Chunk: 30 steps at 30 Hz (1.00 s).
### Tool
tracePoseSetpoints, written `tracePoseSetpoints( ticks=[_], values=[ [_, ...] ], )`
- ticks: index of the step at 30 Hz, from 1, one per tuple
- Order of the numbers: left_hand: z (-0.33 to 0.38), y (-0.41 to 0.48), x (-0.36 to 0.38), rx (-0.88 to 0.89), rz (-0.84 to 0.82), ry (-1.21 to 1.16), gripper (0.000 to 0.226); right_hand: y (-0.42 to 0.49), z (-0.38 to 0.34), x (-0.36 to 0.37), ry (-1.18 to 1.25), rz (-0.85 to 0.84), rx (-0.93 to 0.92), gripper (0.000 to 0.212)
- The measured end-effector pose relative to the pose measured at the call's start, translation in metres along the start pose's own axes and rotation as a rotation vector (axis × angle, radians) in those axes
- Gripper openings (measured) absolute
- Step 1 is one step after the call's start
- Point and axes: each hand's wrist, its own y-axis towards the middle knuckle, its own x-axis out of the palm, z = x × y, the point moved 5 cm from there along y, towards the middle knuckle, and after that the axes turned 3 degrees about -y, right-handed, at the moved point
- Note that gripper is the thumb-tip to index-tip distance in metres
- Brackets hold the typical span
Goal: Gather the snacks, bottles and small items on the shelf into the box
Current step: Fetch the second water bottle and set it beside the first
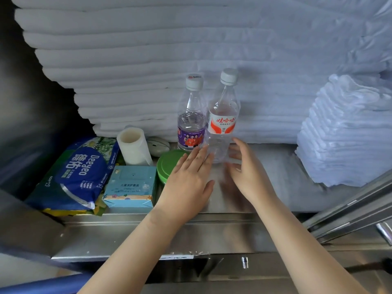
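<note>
Fingers (203,154) of both hands are spread open, gripping nothing. Left hand (188,179) and right hand (247,168) flank the red-labelled bottle (222,124) on the steel shelf (275,166).

Readable text on shelf items

"Deeyeo" plus "德佑" in white on blue wipes pack (78,172), printed rotated; smaller print there illegible. "娃哈哈" in red on red-and-white label of right bottle (223,119). "儿童洗护套装" and partly legible "Children Wash and Care Set" on light blue box (130,186). Purple label on left bottle (191,122) and red logo on its cap too small to read.
</note>
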Motion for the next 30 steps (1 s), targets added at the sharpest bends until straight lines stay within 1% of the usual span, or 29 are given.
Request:
tracePoseSetpoints(
  ticks=[6, 11, 13, 16, 19, 26, 28, 30],
  values=[
    [0.007, -0.029, -0.002, -0.122, 0.041, 0.042, 0.058, -0.022, 0.001, -0.004, -0.062, -0.058, -0.029, 0.059],
    [0.006, -0.051, -0.005, -0.303, 0.056, 0.091, 0.06, -0.042, 0.005, -0.006, -0.292, -0.22, -0.11, 0.045],
    [0.006, -0.054, -0.003, -0.336, 0.06, 0.094, 0.059, -0.05, 0.005, -0.007, -0.364, -0.262, -0.16, 0.036],
    [0.007, -0.054, -0.001, -0.352, 0.063, 0.107, 0.059, -0.057, 0.004, -0.009, -0.421, -0.284, -0.224, 0.03],
    [0.006, -0.054, -0.003, -0.373, 0.053, 0.098, 0.059, -0.058, 0.005, -0.008, -0.445, -0.273, -0.24, 0.027],
    [0.009, -0.058, -0.002, -0.4, -0.057, 0.102, 0.065, -0.07, 0.0, -0.014, -0.447, -0.311, -0.261, 0.032],
    [0.016, -0.061, -0.001, -0.387, -0.056, 0.107, 0.065, -0.082, 0.001, -0.027, -0.456, -0.296, -0.239, 0.029],
    [0.031, -0.066, 0.003, -0.332, -0.028, 0.089, 0.064, -0.1, 0.001, -0.043, -0.448, -0.263, -0.228, 0.028]
  ],
)
